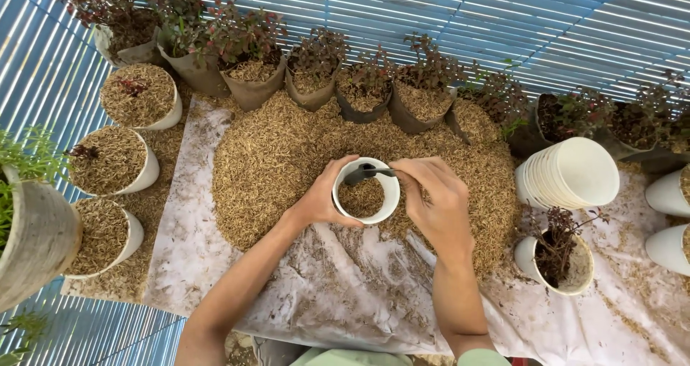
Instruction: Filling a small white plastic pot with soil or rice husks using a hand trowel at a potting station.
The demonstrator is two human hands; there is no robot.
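A white pot (366, 191), upright and half filled with husk, is gripped at its left wall by the left hand (320, 201), while a dark scoop (368, 171) is pinched over its rim by the right hand (436, 201).

Dark tool's (368, 172) handle inside right fist (438, 208)

Pot over the husk pile, between my hands

My left hand (316, 202) grips the pot (366, 191) from the left; my right hand (437, 206) holds a scoop (366, 172) in its mouth. Bagged plants (309, 71) line up behind the husk pile (280, 158), filled pots (118, 161) left, stacked pots (571, 173) right.
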